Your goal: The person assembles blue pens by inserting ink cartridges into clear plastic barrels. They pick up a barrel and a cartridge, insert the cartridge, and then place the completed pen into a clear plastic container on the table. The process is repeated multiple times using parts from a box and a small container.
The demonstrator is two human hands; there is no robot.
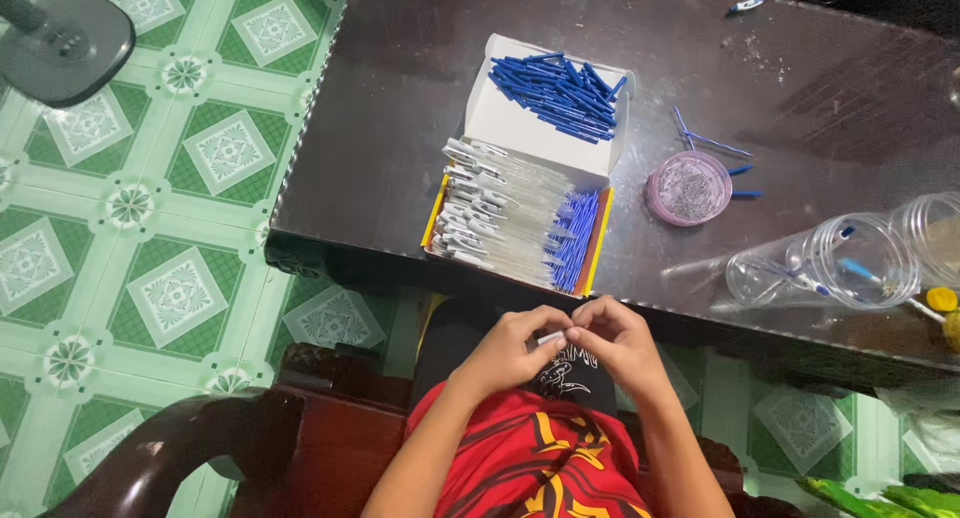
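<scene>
Beyond the grip spreads the dark table, and on it, just past the hands, an open box packed with clear pens with blue tips, its raised lid heaped with loose blue pen parts. Further right of the grip sit a clear plastic jar lying on its side and a small pink dish. The left hand and right hand meet over the lap, fingertips pinched closed on a small white pen piece between them.
</scene>
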